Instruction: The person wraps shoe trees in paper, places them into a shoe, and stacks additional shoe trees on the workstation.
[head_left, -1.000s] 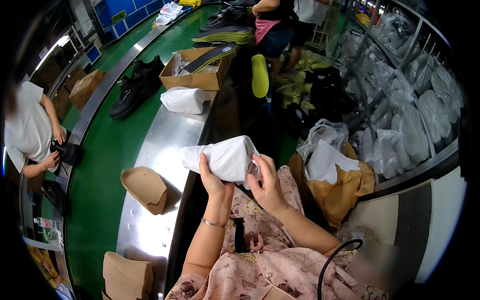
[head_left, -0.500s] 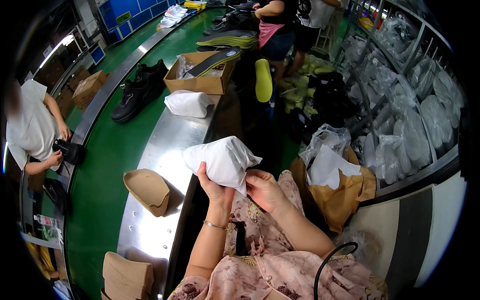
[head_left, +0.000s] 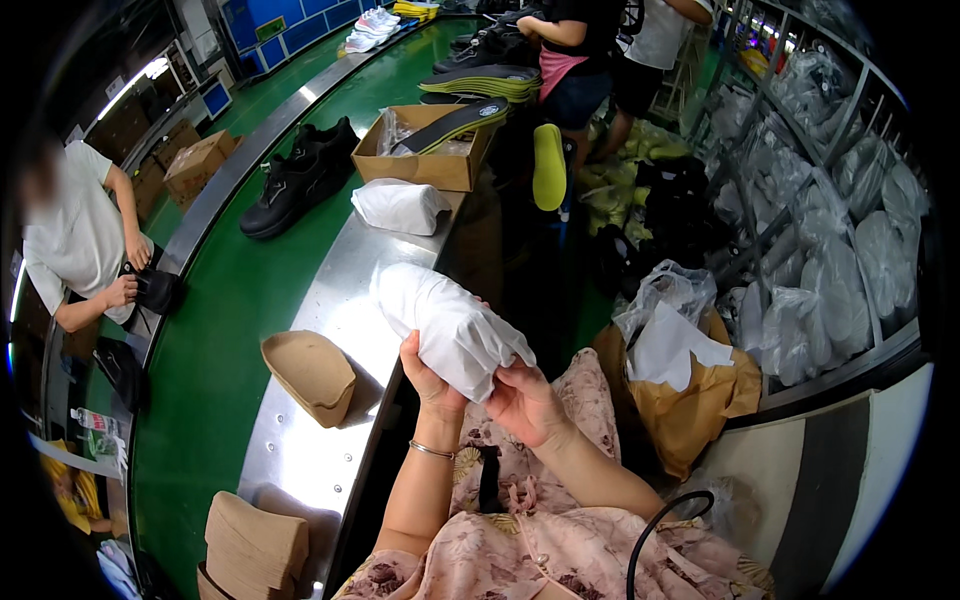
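Both hands hold a bundle wrapped in white paper [head_left: 450,325] in front of my body, slanting toward me at its right end. My left hand [head_left: 432,382] grips it from the near left side, thumb up along the paper. Around the near right end, the fingers of my right hand [head_left: 525,402] are closed, partly hidden by the wrapping. What lies inside the paper is hidden. Beyond it, a second white paper-wrapped bundle [head_left: 400,206] rests on the metal ledge [head_left: 345,280]. A brown moulded cardboard insert [head_left: 308,375] sits on that ledge to the left of my hands.
Stacked brown cardboard inserts [head_left: 255,545] stand at lower left. Black shoes [head_left: 295,180] are on the green conveyor belt [head_left: 200,400], near an open carton [head_left: 425,165] with an insole. At right are a brown paper sack [head_left: 700,410] and a rack of plastic-bagged items [head_left: 820,220]. A co-worker [head_left: 85,230] handles a black shoe.
The wrapped bundle has turned, its right end now lower and nearer me. My right fingers have moved from pinching the paper's corner to wrapping round that end. The whole view has shifted slightly.
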